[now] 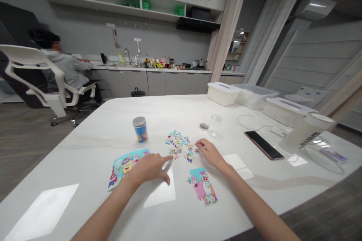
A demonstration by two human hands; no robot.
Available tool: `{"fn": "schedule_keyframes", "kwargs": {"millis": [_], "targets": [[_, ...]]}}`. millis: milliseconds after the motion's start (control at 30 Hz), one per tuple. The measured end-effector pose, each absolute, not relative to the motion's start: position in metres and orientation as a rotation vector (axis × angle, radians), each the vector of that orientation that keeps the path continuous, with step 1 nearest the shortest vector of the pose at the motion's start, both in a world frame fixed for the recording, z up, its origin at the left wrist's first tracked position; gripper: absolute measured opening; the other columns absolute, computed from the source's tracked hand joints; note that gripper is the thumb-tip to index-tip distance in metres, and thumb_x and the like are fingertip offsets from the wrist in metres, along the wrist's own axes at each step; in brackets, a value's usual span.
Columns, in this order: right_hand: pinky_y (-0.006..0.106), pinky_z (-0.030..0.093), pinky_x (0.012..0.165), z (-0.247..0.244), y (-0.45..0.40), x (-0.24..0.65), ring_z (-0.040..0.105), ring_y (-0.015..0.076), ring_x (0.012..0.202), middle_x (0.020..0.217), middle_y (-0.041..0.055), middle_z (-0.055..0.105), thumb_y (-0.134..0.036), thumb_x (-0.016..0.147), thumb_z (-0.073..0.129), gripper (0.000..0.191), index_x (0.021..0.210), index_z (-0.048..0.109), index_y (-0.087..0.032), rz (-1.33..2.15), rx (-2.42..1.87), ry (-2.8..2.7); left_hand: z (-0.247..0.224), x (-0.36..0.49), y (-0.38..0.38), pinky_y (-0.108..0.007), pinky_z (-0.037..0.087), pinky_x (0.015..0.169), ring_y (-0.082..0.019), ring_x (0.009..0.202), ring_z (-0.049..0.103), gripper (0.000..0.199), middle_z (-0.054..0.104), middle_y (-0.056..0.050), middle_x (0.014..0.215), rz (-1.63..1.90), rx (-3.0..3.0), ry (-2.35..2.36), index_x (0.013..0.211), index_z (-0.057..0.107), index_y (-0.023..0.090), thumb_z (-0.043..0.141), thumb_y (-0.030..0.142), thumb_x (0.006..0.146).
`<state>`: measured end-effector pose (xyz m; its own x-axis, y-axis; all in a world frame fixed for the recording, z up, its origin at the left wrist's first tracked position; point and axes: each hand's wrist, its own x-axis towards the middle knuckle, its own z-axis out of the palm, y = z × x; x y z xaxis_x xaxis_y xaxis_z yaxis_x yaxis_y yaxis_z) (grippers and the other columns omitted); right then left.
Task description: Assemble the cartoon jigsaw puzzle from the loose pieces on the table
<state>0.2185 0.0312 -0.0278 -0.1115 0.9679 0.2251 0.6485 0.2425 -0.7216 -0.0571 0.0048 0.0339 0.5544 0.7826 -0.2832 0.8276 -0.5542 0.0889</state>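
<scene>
Left forearm [104,211] and right forearm [254,207] reaching forward, left hand [148,168] palm down, fingers [162,159] spread, right hand [209,153] curled, fingertips [197,143] lowered

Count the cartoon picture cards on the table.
2: one picture card by the left hand, another picture card below the right hand.

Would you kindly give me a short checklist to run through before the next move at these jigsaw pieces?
1. Loose jigsaw pieces gathered in one cluster on the table: ok.
2. Left hand empty, fingers spread: ok.
3. Right hand free of pieces: cannot tell, its fingertips are at the cluster's edge.
4. Blue canister upright with its silver lid on: ok.
5. Clear jar closed: not ok, its grey lid lies separately beside it.
</scene>
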Motion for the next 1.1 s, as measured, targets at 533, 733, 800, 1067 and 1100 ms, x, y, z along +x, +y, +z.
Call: {"fn": "schedule_keyframes", "kwargs": {"millis": [533,733,800,1067,1100], "targets": [[0.035,0.047,0.079,-0.024,0.029,0.210,0.064,0.0213,0.082,0.088,0.0065,0.070,-0.028,0.087,0.042,0.022,0.083,0.062,-0.021,0.569,-1.475,-1.831,0.033,-0.055,0.004,-0.037,0.051,0.078,-0.031,0.088,0.068,0.077,0.071,-0.009,0.091,-0.292,2.581,1.320,0.140,0.051,0.035,0.072,0.062,0.072],[0.034,0.045,0.072,-0.014,0.020,0.214,0.063,0.0207,0.072,0.077,0.0028,0.071,-0.032,0.089,0.038,0.026,0.087,0.062,-0.022,0.675,-1.550,-1.853,0.029,-0.057,0.003,-0.040,0.051,0.077,-0.034,0.088,0.068,0.077,0.072,-0.012,0.091,-0.295,2.621,1.312,0.143,0.048,0.033,0.069,0.063,0.075],[0.034,0.045,0.072,-0.013,0.019,0.213,0.064,0.0209,0.073,0.078,0.0029,0.071,-0.031,0.089,0.038,0.026,0.086,0.063,-0.022,0.692,-1.584,-1.871,0.030,-0.058,0.003,-0.041,0.051,0.076,-0.035,0.087,0.068,0.076,0.072,-0.013,0.092,-0.296,2.646,1.280,0.144,0.047,0.033,0.067,0.063,0.077],[0.038,0.046,0.086,-0.020,0.022,0.210,0.064,0.0245,0.092,0.095,0.0089,0.072,-0.026,0.090,0.041,0.028,0.087,0.068,-0.019,0.571,-1.588,-1.932,0.032,-0.058,-0.001,-0.043,0.050,0.072,-0.036,0.084,0.068,0.076,0.071,-0.015,0.089,-0.325,2.740,1.217,0.149,0.038,0.027,0.057,0.060,0.083],[0.038,0.045,0.088,-0.021,0.022,0.210,0.064,0.0246,0.095,0.097,0.0093,0.072,-0.026,0.091,0.042,0.028,0.090,0.069,-0.018,0.570,-1.587,-1.925,0.031,-0.058,-0.001,-0.043,0.050,0.071,-0.036,0.084,0.068,0.077,0.071,-0.015,0.088,-0.329,2.750,1.224,0.149,0.037,0.027,0.057,0.061,0.083]]}}
